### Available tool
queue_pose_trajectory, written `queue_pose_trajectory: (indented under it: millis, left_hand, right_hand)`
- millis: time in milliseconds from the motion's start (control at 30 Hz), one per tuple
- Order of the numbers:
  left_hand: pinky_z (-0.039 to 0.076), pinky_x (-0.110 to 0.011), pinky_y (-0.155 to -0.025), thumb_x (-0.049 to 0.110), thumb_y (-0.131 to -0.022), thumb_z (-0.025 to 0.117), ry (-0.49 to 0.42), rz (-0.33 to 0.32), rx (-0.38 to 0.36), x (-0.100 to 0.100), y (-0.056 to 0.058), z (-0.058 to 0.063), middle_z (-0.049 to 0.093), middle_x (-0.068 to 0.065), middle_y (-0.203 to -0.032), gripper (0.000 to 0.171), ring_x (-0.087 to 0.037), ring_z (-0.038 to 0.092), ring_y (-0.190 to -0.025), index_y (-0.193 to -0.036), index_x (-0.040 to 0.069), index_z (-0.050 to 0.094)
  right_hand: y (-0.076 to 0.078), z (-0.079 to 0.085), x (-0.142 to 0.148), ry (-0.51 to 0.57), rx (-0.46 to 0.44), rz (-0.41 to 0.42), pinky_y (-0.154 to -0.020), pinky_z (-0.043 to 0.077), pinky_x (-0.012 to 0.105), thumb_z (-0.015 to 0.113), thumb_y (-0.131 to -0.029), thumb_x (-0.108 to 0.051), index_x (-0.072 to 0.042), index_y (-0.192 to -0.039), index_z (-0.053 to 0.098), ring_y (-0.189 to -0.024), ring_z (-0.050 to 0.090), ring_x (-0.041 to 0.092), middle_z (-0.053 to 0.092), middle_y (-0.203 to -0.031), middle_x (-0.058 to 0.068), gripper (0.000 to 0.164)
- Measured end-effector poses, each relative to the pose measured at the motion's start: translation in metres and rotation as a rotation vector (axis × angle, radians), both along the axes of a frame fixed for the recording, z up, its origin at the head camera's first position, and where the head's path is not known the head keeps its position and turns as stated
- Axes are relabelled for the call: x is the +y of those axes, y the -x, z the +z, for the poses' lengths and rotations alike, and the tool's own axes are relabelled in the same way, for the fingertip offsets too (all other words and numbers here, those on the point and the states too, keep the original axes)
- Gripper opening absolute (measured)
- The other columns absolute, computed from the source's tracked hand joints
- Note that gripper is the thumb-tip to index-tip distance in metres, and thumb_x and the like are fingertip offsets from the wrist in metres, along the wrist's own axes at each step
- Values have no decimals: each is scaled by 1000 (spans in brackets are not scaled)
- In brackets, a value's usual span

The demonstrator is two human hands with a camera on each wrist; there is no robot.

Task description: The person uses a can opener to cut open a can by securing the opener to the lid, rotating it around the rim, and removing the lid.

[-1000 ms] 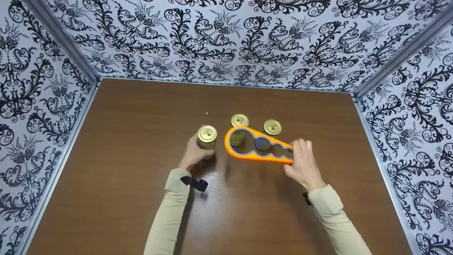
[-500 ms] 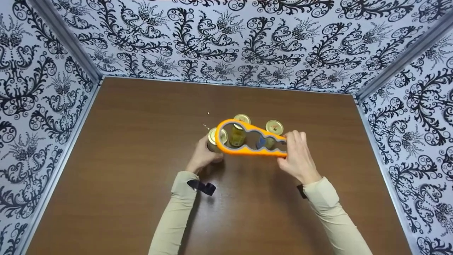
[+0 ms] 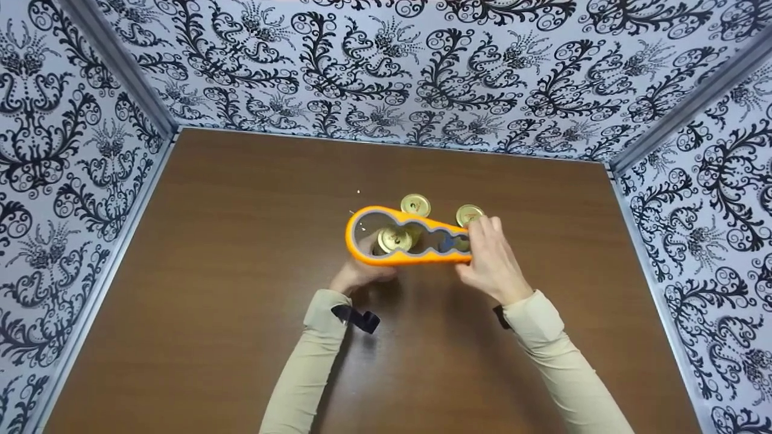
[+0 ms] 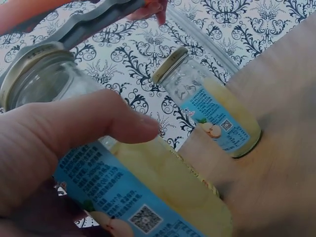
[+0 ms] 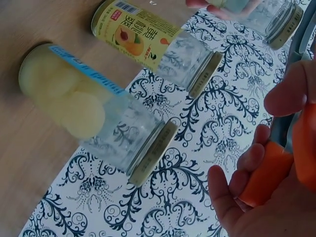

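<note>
Orange-and-grey looped plastic opener (image 3: pixel 410 259), its narrow end gripped by the right hand (image 3: pixel 497 262), appears to be lining up with the gold-lidded, blue-labelled glass jar (image 3: pixel 395 240) clasped in the left hand (image 3: pixel 360 275) over the middle of the wooden counter (image 3: pixel 241 253); contact is unclear. Seating it probably calls for level lowering, clear of the gold-lidded yellow-labelled jar (image 5: pixel 143 42) and its blue-labelled neighbour (image 5: pixel 69 96). Ample room lies toward left and right edges.

Head view looks downward; wrist views (close-up) share one jar (image 4: pixel 148 173).

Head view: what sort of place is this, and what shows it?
Probably a staged work booth: a brown table enclosed on three sides by patterned walls, with grey strips at their corners.
</note>
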State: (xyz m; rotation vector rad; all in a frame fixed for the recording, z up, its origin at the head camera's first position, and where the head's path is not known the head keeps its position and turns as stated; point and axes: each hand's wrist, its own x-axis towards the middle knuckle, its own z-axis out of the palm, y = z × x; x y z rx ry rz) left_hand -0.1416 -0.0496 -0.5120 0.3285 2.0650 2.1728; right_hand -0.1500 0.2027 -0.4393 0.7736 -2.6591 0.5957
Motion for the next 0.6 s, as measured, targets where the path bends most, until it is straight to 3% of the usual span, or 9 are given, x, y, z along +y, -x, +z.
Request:
queue_pose_trajectory:
  millis: [167, 400, 600]
  left_hand:
    - [47, -27, -81, -4, -66, 70, -2, -45, -94, 3, -1, 0, 49, -26, -131, 79, -26, 50, -104, -137, -15, 37]
    - [50, -30, -78, -7, -70, 70, -69, -39, -132, 6, -9, 4, 41, -29, -137, 77, -23, 52, -100, -138, -15, 33]
    - [54, -35, -76, -10, -70, 70, -66, -15, -154, 7, -11, 7, 40, -30, -137, 77, -27, 54, -102, -137, -15, 32]
  right_hand:
    - [4, -4, -5, -24, -13, 18, -69, 35, 40, 67, -55, -3, 5, -97, 51, -82, 38, 35, 48, -90, 15, 45]
    - [7, -8, -10, -49, -46, 30, -74, 39, 43, 69, -56, -7, 6, -97, 52, -86, 42, 37, 50, -91, 17, 46]
    - [7, -7, -11, -114, -85, 17, -72, 43, 43, 72, -60, -13, 4, -98, 53, -85, 44, 35, 52, -90, 16, 46]
